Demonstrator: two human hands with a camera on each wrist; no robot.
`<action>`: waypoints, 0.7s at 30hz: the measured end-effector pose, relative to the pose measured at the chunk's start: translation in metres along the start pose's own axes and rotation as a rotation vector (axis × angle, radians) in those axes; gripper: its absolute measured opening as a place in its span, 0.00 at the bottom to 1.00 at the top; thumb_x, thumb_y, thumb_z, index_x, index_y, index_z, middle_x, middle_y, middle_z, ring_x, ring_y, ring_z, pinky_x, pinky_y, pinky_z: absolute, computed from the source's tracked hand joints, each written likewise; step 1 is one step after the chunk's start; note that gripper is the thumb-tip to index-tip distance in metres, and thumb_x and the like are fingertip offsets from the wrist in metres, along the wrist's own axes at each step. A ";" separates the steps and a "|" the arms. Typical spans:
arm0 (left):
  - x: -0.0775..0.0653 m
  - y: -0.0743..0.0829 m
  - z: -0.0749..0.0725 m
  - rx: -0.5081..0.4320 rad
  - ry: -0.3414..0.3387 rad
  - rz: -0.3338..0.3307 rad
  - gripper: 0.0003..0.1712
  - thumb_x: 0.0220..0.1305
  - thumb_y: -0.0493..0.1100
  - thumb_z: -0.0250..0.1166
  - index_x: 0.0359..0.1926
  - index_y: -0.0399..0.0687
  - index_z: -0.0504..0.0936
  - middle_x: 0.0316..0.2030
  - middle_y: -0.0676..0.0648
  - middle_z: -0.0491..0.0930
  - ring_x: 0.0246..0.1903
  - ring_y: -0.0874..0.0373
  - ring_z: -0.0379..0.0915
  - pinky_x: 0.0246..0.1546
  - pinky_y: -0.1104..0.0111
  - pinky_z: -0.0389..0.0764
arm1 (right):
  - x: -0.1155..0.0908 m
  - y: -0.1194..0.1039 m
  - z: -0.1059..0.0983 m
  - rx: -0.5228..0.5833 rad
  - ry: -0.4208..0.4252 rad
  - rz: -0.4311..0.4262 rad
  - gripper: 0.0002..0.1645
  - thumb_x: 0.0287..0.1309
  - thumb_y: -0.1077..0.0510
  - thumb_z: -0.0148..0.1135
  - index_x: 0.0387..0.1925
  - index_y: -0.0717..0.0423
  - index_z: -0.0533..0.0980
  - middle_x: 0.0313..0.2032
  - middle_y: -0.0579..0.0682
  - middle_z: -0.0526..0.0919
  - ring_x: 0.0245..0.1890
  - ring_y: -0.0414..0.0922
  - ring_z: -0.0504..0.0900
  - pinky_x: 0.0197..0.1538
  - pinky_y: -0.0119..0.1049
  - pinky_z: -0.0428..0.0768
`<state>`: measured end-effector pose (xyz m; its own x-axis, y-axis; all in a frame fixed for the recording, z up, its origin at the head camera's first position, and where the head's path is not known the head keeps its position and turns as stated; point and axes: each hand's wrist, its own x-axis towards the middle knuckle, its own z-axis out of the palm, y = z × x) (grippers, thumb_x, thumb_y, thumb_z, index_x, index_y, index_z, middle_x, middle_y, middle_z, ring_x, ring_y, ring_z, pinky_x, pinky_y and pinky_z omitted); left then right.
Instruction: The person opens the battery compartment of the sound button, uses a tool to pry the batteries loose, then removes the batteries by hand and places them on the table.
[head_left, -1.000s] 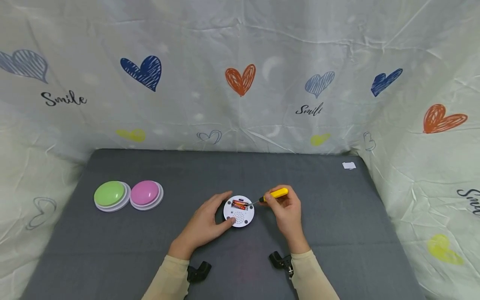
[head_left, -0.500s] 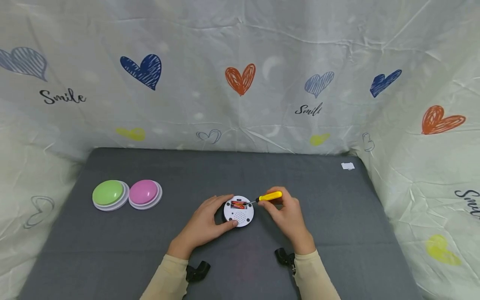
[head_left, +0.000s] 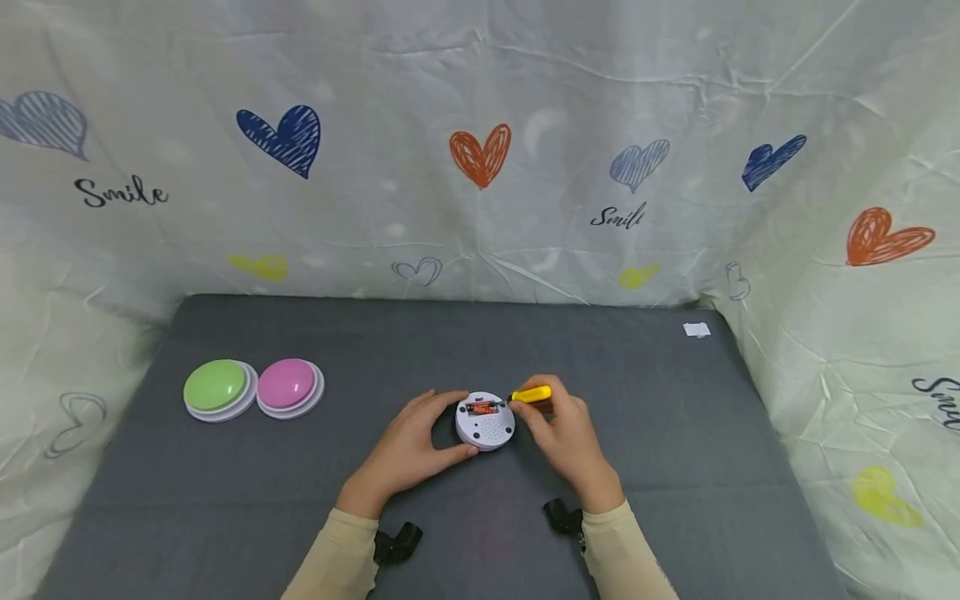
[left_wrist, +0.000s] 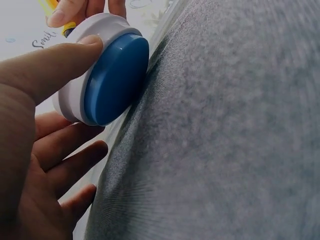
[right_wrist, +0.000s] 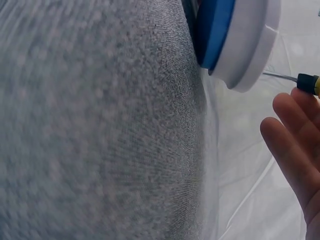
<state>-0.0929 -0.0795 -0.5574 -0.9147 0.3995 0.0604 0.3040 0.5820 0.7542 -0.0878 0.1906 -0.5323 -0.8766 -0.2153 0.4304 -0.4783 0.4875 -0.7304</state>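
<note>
A round white push-button device (head_left: 491,433) lies face down in the head view, its battery bay exposed with red-orange batteries (head_left: 482,408) inside. Its blue dome (left_wrist: 117,80) shows underneath in the left wrist view. My left hand (head_left: 408,448) holds the device's left side by the rim, thumb at the near edge and fingers at the far edge. In my right hand (head_left: 564,437) is a screwdriver with a yellow handle (head_left: 534,393). Its metal shaft (right_wrist: 280,76) reaches over the underside, with the tip at the right end of the battery bay; the exact contact is too small to tell.
A green push button (head_left: 217,387) and a pink push button (head_left: 287,385) stand side by side at the left of the grey cloth-covered table (head_left: 390,342). A small white paper piece (head_left: 697,330) lies at the far right. A patterned curtain (head_left: 375,208) hangs behind.
The device has shifted slightly right and tilted in my left hand. The screwdriver has moved left in steps, its handle closer to the device, and lies at a flatter angle than a second ago.
</note>
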 end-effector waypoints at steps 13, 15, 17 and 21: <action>0.001 0.003 0.004 -0.051 0.018 -0.039 0.49 0.58 0.66 0.83 0.76 0.57 0.79 0.72 0.48 0.78 0.79 0.31 0.59 0.73 0.32 0.67 | 0.000 -0.001 0.000 -0.003 0.005 -0.033 0.19 0.67 0.64 0.77 0.54 0.52 0.78 0.46 0.46 0.90 0.41 0.42 0.90 0.42 0.45 0.92; 0.001 0.003 0.004 -0.054 0.024 -0.053 0.48 0.58 0.65 0.84 0.76 0.57 0.79 0.72 0.48 0.78 0.79 0.31 0.59 0.73 0.31 0.67 | 0.000 -0.002 0.000 -0.010 0.012 -0.028 0.20 0.67 0.64 0.77 0.54 0.52 0.78 0.46 0.46 0.90 0.41 0.42 0.91 0.42 0.46 0.92; 0.000 0.004 0.005 -0.054 0.022 -0.058 0.48 0.58 0.63 0.85 0.77 0.58 0.78 0.73 0.48 0.78 0.80 0.31 0.58 0.73 0.31 0.67 | 0.001 -0.003 -0.001 -0.019 0.018 -0.019 0.20 0.67 0.64 0.77 0.54 0.53 0.78 0.45 0.47 0.90 0.41 0.42 0.91 0.41 0.46 0.92; 0.001 0.004 0.004 -0.063 0.014 -0.064 0.51 0.57 0.62 0.85 0.79 0.60 0.75 0.75 0.48 0.75 0.80 0.30 0.57 0.72 0.30 0.67 | 0.001 -0.007 -0.003 -0.072 0.012 -0.012 0.20 0.67 0.62 0.77 0.54 0.53 0.77 0.45 0.48 0.90 0.38 0.41 0.90 0.37 0.41 0.90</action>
<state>-0.0911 -0.0737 -0.5572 -0.9356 0.3525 0.0193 0.2276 0.5606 0.7962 -0.0854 0.1898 -0.5255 -0.8698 -0.2118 0.4456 -0.4836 0.5444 -0.6854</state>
